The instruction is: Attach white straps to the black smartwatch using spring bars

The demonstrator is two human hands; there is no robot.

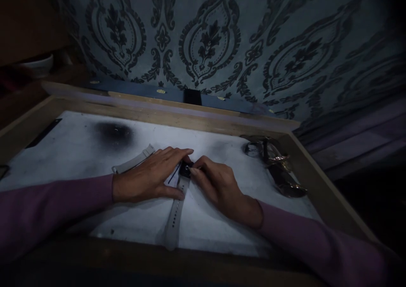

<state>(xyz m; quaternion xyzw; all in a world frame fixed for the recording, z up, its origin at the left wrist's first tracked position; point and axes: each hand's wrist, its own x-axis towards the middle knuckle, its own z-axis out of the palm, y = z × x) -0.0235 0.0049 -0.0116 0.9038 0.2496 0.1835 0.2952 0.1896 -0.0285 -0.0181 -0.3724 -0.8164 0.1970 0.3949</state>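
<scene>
A smartwatch (185,169) with a small dark case lies in the drawer, its pale perforated strap (173,219) running toward the front edge. My left hand (152,175) reaches across from the left, the thumb on the strap and the fingers around the far end of the case. With thumb and forefinger closed together, my right hand (218,183) pinches at the right side of the case; the exact contact is partly hidden. A thin dark strip (173,175) shows beside the case. Behind my left hand lies a separate pale strap piece (135,159), partly covered.
The wooden drawer (320,194) has a white lining with dark smudges. Sunglasses (287,185) and other dark items lie along its right side. A flat black object (44,133) is at the left. Patterned wallpaper (209,37) rises behind, and a bowl (39,65) stands upper left.
</scene>
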